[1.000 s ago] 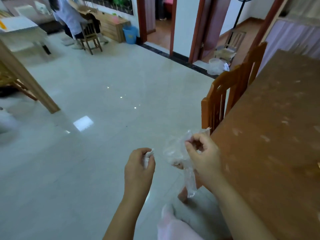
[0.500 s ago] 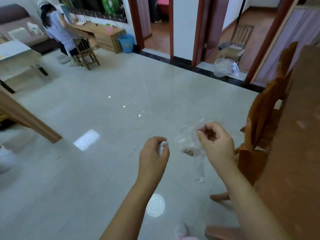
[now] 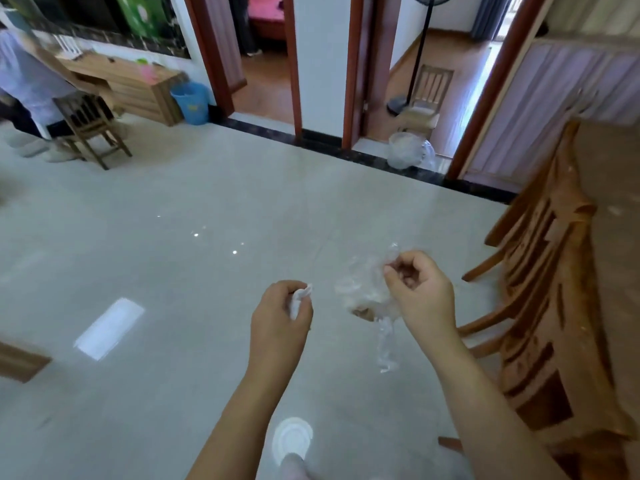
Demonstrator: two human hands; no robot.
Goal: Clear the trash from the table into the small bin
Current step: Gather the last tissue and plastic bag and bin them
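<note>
- The trash is in the person's two hands, held out over the floor, left of the table and well short of either bin.
- The left hand (image 3: pixel 280 317) is curled into a loose fist, pinching a small crumpled white scrap (image 3: pixel 300 298) whose tip pokes out between thumb and fingers.
- The right hand (image 3: pixel 420 292) has its fingers curled round a clear plastic wrapper (image 3: pixel 360 289). It is thin and crinkled, nearly see-through, and a narrow strip hangs below the wrist.
- The two hands are near each other but apart, and wrapper and scrap do not touch.
- The pale glossy tile floor (image 3: pixel 173 237) lies open between the hands and the far wall, showing bright reflections.
- A row of wooden chairs (image 3: pixel 554 271) with slatted backs lines the right side, tucked against the brown wooden table (image 3: pixel 620 244), whose top is speckled with pale marks.
- Far left, a round blue bin (image 3: pixel 190 102) stands just beside a wooden desk (image 3: pixel 131 84).
- Far centre-right, a bin lined with a clear bag (image 3: pixel 403 152) stands at a doorway threshold. I cannot tell which one is the task's bin.
</note>
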